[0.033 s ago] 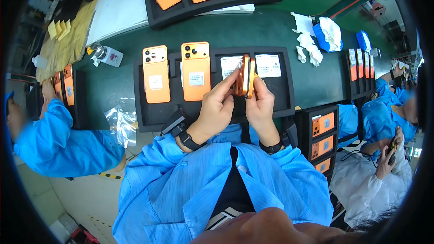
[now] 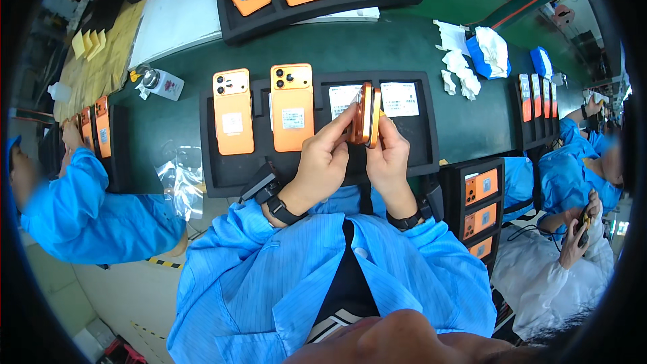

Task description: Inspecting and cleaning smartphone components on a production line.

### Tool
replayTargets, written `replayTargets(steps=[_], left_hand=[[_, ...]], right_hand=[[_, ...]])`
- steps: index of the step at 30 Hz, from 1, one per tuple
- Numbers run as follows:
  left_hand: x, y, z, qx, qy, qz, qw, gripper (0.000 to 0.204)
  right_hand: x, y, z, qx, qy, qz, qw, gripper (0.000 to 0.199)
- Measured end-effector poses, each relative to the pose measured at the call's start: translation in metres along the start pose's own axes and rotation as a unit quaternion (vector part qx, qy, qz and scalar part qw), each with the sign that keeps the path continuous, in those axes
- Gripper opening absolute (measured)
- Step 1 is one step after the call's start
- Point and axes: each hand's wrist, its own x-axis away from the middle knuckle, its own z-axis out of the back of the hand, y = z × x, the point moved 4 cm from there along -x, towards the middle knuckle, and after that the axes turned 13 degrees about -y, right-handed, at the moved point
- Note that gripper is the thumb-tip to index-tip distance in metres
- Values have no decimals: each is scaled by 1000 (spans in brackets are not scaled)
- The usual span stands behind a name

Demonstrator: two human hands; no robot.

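Observation:
Two orange smartphones are held on edge, side by side and close together, over the black foam tray. My left hand is closed around the left smartphone, which has a copper-coloured edge. Closed on the right smartphone, with its golden rim, is my right hand. Both screens and backs are mostly turned out of sight. In the tray's left half lie an orange smartphone and a second orange smartphone, camera side up, with labels on their backs. Printed white labels lie in the right compartments.
Behind stands another foam tray with several orange phones. A pump bottle is at left; crumpled white wipes and a blue pack are at right. More phone trays flank me. Co-workers sit on both sides.

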Motion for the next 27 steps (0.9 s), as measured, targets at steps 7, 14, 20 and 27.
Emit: replayTargets(steps=[7,14,20,27], left_hand=[[-15,-1,10,-25,-1,-54,998,67],[0,-24,10,92,-31,-10,995,60],[-3,-28,9,81,-35,1,996,63],[-6,-32,10,49,6,34,998,61]], right_hand=[[-13,-2,1,-59,-22,20,998,36],[0,21,0,-12,-23,64,998,35],[2,29,1,-54,-9,43,998,37],[3,40,-4,-84,-13,3,996,42]])
